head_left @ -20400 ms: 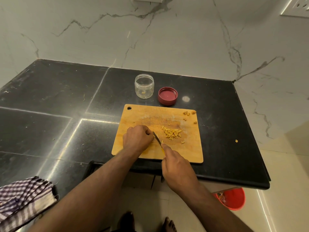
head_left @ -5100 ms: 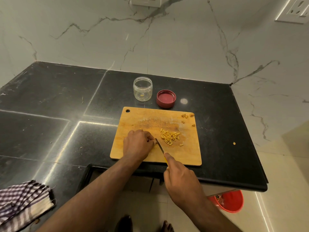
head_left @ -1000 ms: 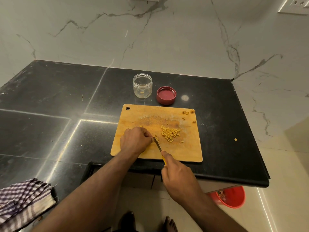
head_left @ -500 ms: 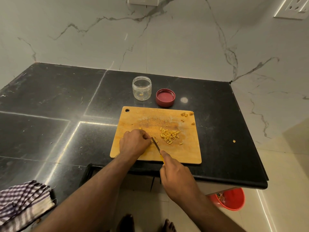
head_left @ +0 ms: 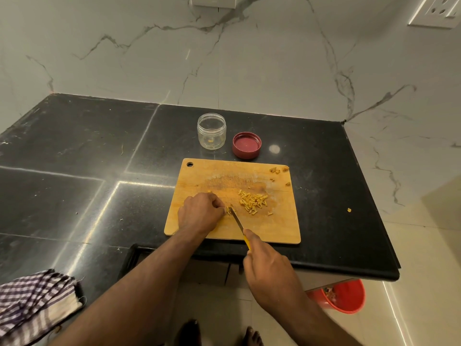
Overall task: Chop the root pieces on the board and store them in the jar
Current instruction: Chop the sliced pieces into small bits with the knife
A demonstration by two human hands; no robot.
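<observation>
Mid-chop, I'd say. The left hand (head_left: 200, 213) is curled up at center frame on the cutting board (head_left: 282, 228), fingers tucked over a root piece I can't really see, probably to keep them clear of the blade. The right hand (head_left: 268, 263) grips the yellow-handled knife (head_left: 236, 219), tip down right next to those knuckles. The chopped sticks (head_left: 253, 202) sit just right of the blade, out of the way. The open jar (head_left: 211, 131) and its red lid (head_left: 247, 145) wait above the board, nearly empty, so storing isn't started.
</observation>
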